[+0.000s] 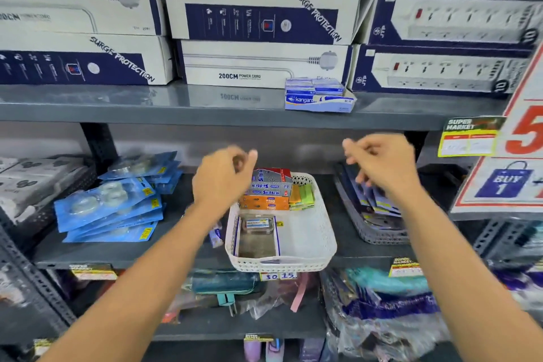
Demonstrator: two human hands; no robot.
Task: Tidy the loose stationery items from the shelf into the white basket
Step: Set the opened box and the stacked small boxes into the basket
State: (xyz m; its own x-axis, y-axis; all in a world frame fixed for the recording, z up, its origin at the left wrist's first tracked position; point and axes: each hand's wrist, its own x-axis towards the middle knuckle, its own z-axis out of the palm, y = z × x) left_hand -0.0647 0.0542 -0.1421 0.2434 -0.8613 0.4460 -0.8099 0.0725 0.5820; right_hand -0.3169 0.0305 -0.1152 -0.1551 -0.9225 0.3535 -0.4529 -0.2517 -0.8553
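Both arms raised, hands loosely curled

The left hand and right hand are held level and well apart, bare forearms stretched forward, fingers bent inward with thumbs near the fingertips, each grip holding nothing visible.

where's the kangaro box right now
In the head view, the kangaro box sits on the upper shelf, right of centre, in front of the 200cm power cord box, above the white basket.
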